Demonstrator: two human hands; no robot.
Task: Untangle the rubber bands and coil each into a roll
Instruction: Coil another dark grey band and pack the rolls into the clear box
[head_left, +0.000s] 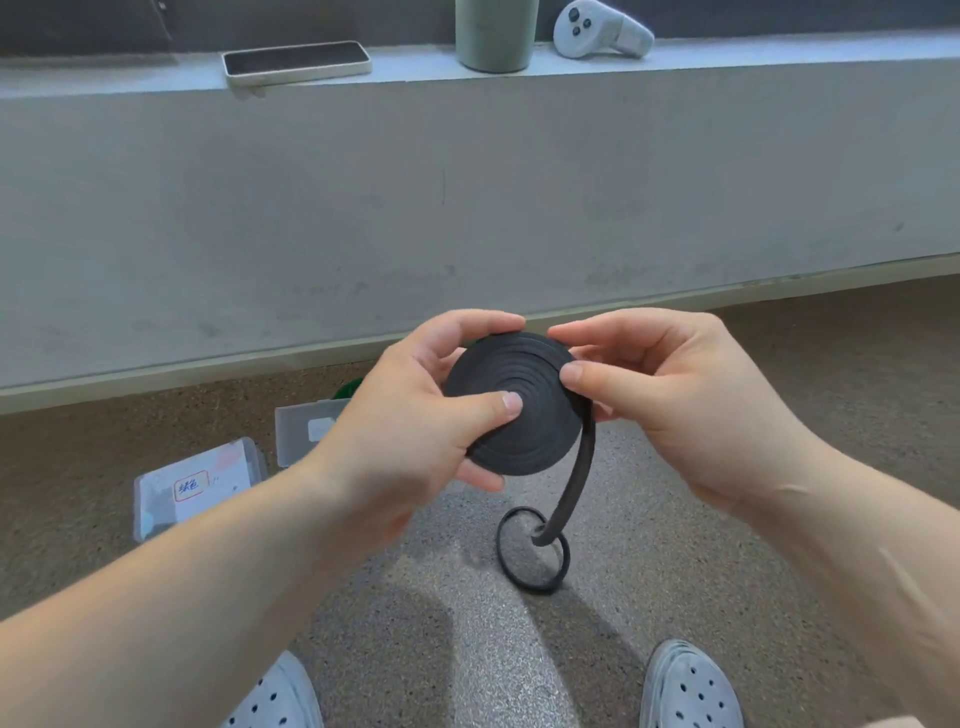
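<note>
**Last Stretch: Black Band Almost Fully Wound**

The left thumb (511, 402) is pressed flat on the centre of the black roll (530, 441). The other left fingers curl round behind it, so the left hand (405, 431) grips the disc front and back. On the other side, the right thumb (571, 371) and forefinger pinch the rim exactly where the loose tail (581, 467) leaves the coil. That puts the right hand (685, 405) closed on the band itself.

The roll hangs in mid-air between the two hands, above the floor (701, 571), with tight, flat, concentric rings. The tail drops away and curves down to a small loop (500, 548) lying on the floor. I cannot tell whether that loop is the tail's own end or a separate band.

This looks like the closing stage, with only the tail left to wind in. The centre thumb should stay firm so the disc doesn't cone out. The right pinch should feed the band flat under light, even tension while the left hand turns the roll. Any twist coming up from the loop should spin out before it reaches the rim.

Further out, a labelled box (197, 488) sits on the floor to the left.
</note>
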